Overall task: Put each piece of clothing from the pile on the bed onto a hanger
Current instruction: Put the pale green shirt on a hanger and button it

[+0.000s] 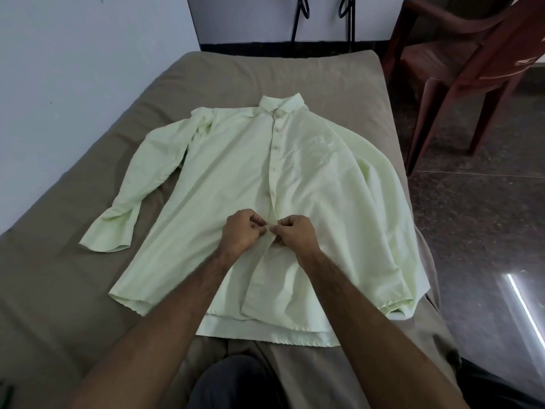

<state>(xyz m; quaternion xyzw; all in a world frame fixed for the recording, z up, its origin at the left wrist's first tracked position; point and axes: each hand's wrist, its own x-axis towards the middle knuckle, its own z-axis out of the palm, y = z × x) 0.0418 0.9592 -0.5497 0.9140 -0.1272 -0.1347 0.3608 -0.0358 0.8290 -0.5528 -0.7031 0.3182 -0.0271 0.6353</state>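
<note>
Green shirt [236, 178] in both hands' grip

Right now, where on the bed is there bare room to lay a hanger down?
Bare sheet lies beyond the collar up to the bed's far edge, and along the near left, below the cuff. The middle and right are crowded: the shirt spreads to the right edge, both hands pinching its front.

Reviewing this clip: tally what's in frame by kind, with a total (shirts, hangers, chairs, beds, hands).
Shirts: 1, the pale green shirt, flat on the bed
Hangers: 2, black hangers against the wall, partly cut off
Chairs: 1, brown chair
Beds: 1, bed
Hands: 2, left hand, right hand, both pinching the shirt front
Total: 7
</note>
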